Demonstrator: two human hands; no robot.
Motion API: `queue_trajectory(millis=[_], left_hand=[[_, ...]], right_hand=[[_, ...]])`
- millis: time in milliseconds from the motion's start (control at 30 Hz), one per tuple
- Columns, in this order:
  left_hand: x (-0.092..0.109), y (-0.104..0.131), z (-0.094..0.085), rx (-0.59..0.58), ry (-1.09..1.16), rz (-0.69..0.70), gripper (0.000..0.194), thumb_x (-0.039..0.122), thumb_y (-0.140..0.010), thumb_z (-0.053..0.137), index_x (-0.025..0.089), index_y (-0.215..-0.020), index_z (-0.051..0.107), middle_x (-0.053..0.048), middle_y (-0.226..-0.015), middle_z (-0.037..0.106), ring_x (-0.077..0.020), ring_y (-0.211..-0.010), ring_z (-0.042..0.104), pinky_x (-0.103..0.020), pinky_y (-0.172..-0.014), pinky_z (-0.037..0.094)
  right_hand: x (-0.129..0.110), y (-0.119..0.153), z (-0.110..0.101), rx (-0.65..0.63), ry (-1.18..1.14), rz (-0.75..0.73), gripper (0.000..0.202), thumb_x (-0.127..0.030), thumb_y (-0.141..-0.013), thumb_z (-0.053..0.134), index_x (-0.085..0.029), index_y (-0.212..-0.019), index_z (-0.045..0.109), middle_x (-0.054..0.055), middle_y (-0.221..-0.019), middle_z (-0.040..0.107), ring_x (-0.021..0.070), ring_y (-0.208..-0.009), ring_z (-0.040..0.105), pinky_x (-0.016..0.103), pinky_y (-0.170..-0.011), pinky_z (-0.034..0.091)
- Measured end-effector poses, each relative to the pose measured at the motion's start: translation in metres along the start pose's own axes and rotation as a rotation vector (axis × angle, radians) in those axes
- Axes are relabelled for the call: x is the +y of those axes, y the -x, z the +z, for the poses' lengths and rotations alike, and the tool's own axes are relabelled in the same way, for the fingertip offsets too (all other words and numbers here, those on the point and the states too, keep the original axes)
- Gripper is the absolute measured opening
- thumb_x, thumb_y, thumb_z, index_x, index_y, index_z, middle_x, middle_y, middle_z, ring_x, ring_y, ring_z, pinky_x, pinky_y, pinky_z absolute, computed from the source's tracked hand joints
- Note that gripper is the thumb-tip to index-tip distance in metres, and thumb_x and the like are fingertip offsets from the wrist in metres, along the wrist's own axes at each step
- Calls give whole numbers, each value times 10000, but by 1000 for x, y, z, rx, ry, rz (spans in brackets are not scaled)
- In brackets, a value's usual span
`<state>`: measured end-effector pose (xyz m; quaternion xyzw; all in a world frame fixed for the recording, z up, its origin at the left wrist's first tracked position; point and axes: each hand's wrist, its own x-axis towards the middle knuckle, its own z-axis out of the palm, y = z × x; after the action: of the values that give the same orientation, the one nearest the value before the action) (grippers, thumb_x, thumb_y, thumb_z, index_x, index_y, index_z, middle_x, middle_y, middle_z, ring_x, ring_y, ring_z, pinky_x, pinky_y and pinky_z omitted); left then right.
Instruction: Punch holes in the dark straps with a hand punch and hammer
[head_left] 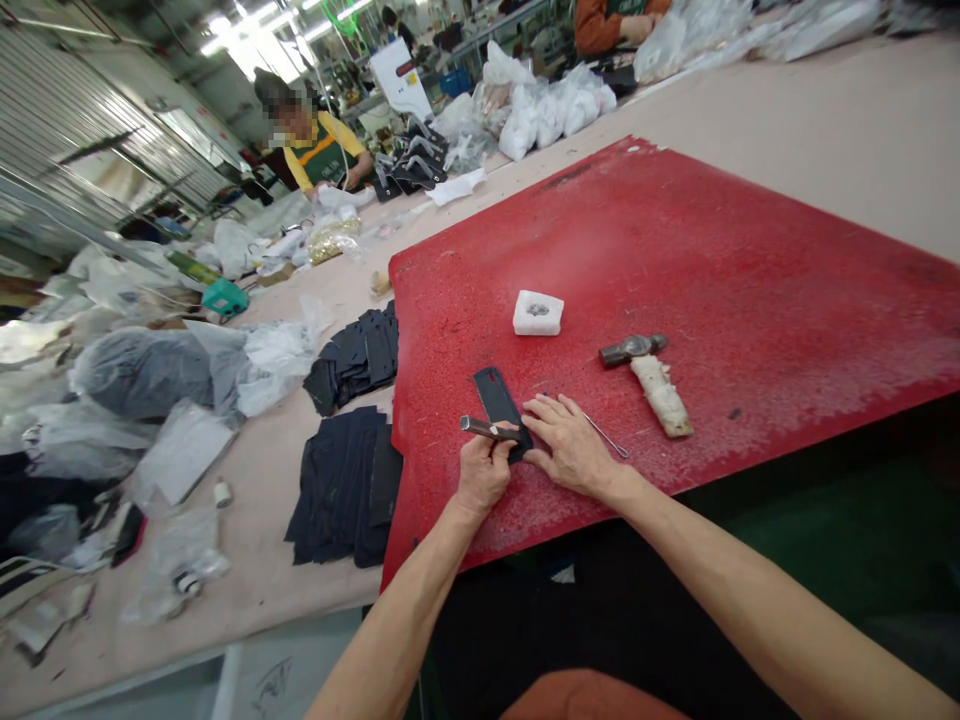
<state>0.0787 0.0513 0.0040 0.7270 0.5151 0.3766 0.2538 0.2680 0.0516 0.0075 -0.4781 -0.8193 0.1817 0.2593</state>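
A narrow dark strip point(495, 393) with a small slot at its far end lies on the red mat point(750, 290). My left hand point(482, 473) pinches a metal hand punch point(480, 428) over the near part of the strip. The fingers partly hide where its tip meets the strip. My right hand point(571, 442) lies flat with fingers spread, its fingertips at the strip's right edge. A thin metal rod with a looped end point(609, 438) sticks out beside it. Farther right rests a hammer point(658, 390) with a pale wrapped handle.
A white block point(538, 313) with a dark-marked top sits beyond the strip. Stacks of dark pieces point(341, 490) lie left of the mat. Plastic bags point(150, 370) crowd the table's left side. A person in yellow sleeves point(326, 150) works across the table; another person's orange sleeve point(596, 28) shows behind.
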Motion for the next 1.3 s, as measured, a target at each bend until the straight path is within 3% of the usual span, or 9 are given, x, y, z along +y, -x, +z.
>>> queue_trajectory(millis=[500,833,1300], left_hand=[[6,4,5,59,-85,-66,198,186,-893,523,195,-991,694,-43,-961,759,-177,-892,714,-313,-873,564],[1,6,7,93,-100,-7,197,186,-895,536,177,-1002,700,-52,-985,760,-176,-910,716,-314,-886,568],[5,7,9,113,-81,-75,193,185,-892,548,185,-1003,706,-45,-978,763,-176,-907,718,-317,-895,566]], right_hand=[[1,-2,2,23,-40,52,295,-247,-840,638,-231,-1133,677,72,-1349,569,284,-1335,410,516,-1130,268],[0,-1,2,50,-56,47,289,-238,-835,644,-226,-1122,675,75,-1339,578,285,-1322,425,523,-1123,274],[1,-1,1,32,-42,45,296,-245,-829,649,-218,-1123,674,78,-1340,579,292,-1329,417,520,-1125,271]])
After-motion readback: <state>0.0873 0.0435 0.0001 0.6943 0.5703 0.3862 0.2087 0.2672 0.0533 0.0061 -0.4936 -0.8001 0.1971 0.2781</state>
